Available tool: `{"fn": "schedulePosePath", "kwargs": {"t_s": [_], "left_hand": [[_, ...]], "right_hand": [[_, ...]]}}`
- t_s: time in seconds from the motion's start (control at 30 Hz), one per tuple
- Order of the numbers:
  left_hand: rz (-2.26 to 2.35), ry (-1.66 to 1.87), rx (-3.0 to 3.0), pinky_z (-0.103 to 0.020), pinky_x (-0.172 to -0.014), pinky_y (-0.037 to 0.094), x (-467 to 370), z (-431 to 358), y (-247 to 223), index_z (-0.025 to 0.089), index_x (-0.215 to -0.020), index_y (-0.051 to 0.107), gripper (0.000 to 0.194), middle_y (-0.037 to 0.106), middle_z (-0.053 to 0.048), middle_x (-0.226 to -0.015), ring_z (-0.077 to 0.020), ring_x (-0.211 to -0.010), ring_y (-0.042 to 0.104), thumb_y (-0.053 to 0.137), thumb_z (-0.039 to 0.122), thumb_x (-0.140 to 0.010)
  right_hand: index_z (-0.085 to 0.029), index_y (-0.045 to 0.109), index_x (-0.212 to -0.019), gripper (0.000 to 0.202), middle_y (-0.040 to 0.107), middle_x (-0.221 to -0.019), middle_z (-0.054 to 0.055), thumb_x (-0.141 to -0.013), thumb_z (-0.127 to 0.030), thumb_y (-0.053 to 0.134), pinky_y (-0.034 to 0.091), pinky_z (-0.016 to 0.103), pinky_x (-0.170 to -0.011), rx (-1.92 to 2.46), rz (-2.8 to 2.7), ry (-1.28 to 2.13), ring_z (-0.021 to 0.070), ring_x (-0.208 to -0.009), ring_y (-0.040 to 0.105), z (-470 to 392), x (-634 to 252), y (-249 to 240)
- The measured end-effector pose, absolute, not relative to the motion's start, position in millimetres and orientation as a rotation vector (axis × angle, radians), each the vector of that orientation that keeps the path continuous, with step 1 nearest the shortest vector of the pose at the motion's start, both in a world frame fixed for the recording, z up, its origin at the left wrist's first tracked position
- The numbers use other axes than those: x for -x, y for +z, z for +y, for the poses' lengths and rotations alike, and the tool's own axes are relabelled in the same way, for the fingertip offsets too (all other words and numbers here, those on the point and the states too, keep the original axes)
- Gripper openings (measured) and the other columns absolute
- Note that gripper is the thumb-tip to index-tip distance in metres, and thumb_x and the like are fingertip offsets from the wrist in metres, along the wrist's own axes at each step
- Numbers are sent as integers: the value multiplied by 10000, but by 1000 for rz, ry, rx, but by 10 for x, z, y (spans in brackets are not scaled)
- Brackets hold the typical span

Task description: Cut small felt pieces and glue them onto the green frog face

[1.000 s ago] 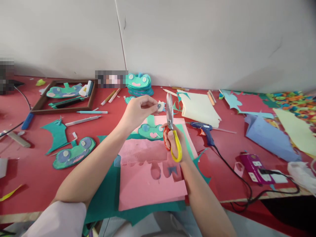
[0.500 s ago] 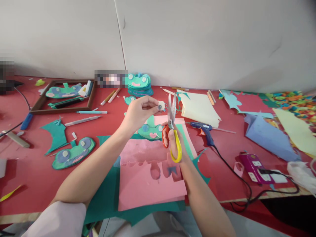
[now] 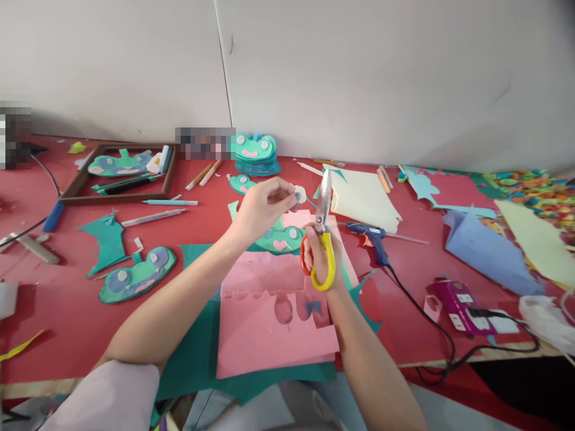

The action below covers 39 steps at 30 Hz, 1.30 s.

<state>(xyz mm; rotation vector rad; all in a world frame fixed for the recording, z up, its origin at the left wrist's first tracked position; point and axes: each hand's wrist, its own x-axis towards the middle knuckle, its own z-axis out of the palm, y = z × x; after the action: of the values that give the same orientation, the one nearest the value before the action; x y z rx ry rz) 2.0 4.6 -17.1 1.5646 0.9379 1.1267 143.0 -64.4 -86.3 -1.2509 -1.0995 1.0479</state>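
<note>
A small whitish cut-out piece (image 3: 300, 194) is pinched between the thumb and fingers of my left hand (image 3: 265, 206). My right hand (image 3: 321, 257) grips scissors (image 3: 322, 206) by their red and yellow handles, blades pointing up and closed, just right of the piece. Beneath my hands lies a green frog-like face (image 3: 281, 239) with a pink heart-shaped mouth, partly hidden by my hands. Nearer me, a pink sheet (image 3: 269, 341) with cut edges and drawn outlines rests on dark green sheets (image 3: 197, 353).
On the red table (image 3: 404, 323), a blue glue gun (image 3: 375, 236) and its cord lie right, near a purple power strip (image 3: 462, 305). A wooden frame (image 3: 112, 199) with pens stands left. Stacked green faces (image 3: 254, 152) sit near the wall.
The scissor blades have gone from parted to closed, and the scissors have shifted slightly right. The whitish piece has moved a little right and looks rounder, with its loose edge bits gone.
</note>
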Motion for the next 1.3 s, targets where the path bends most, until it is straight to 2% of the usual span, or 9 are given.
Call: {"fn": "schedulePosePath", "kwargs": {"t_s": [0.23, 0.43, 0.5, 0.6, 0.67, 0.73, 1.03, 1.2, 1.3], "left_hand": [[924, 1100, -1577, -247, -653, 514, -30, 73, -246, 182, -772, 545, 57, 658, 2, -686, -118, -655, 646, 586, 216, -792], [897, 1092, -1554, -231, -627, 504, -57, 54, -272, 179, -770, 536, 62, 634, 9, -666, -111, -643, 639, 578, 219, -792], [892, 1102, -1559, -224, -611, 495, -114, 41, -323, 177, -766, 525, 64, 620, 12, -655, -102, -617, 626, 568, 213, -797], [945, 1098, -1568, -222, -586, 485, -217, 53, -474, 185, -782, 510, 53, 596, 24, -638, -94, -571, 604, 555, 206, -800], [1017, 1105, -1546, -227, -585, 484, -241, 72, -589, 185, -769, 506, 59, 587, 25, -633, -93, -554, 589, 555, 202, -796], [1091, 1132, -1499, -233, -606, 488, -201, 70, -690, 188, -764, 504, 44, 585, 28, -619, -99, -570, 593, 530, 181, -799], [1334, 1010, -1666, -293, -680, 475, 100, -197, -1200, 206, -750, 538, 30, 646, -3, -685, -162, -663, 626, 549, 189, -772], [1318, 944, -1700, -316, -695, 478, 81, -174, -1316, 220, -789, 533, 20, 654, -9, -677, -183, -689, 635, 521, 222, -805], [1322, 935, -1706, -323, -697, 481, 83, -157, -1319, 215, -793, 530, 22, 658, -22, -710, -185, -700, 631, 512, 216, -806]], "right_hand": [[-188, 547, -837, 286, 371, -410, -110, -838, -472, 572, 268, 176, -263, 1260, -1003, 903, 48, -263, 329, -635, -1442, -823], [-218, 468, -817, 288, 398, -514, -103, -854, -500, 511, 277, 187, -277, 1275, -905, 805, 44, -285, 315, -536, -1520, -907], [-226, 479, -924, 283, 445, -570, -94, -820, -474, 567, 330, 188, -328, 1322, -900, 726, 58, -350, 386, -492, -1553, -962], [-218, 525, -1063, 391, 586, -782, -20, -738, -371, 678, 495, 233, -606, 1342, -965, 646, 117, -674, 591, -445, -1612, -1021], [-206, 552, -1132, 416, 640, -990, 52, -745, -318, 657, 496, 295, -795, 1412, -1061, 516, 166, -901, 614, -432, -1657, -1036], [-193, 566, -1170, 434, 646, -1093, 93, -750, -285, 628, 473, 349, -872, 1523, -1135, 367, 205, -988, 605, -424, -1705, -1044], [-143, 593, -1153, 433, 666, -1055, 155, -722, -158, 559, 448, 418, -870, 1999, -1426, 164, 293, -989, 596, -328, -1928, -1242], [-111, 495, -1280, 598, 657, -1088, 178, -706, -220, 624, 429, 424, -899, 1978, -1371, 113, 303, -1026, 571, -278, -2040, -1306], [-82, 526, -1242, 561, 656, -1111, 193, -717, -247, 636, 426, 420, -929, 1928, -1316, 63, 293, -1031, 589, -258, -2061, -1310]]}}
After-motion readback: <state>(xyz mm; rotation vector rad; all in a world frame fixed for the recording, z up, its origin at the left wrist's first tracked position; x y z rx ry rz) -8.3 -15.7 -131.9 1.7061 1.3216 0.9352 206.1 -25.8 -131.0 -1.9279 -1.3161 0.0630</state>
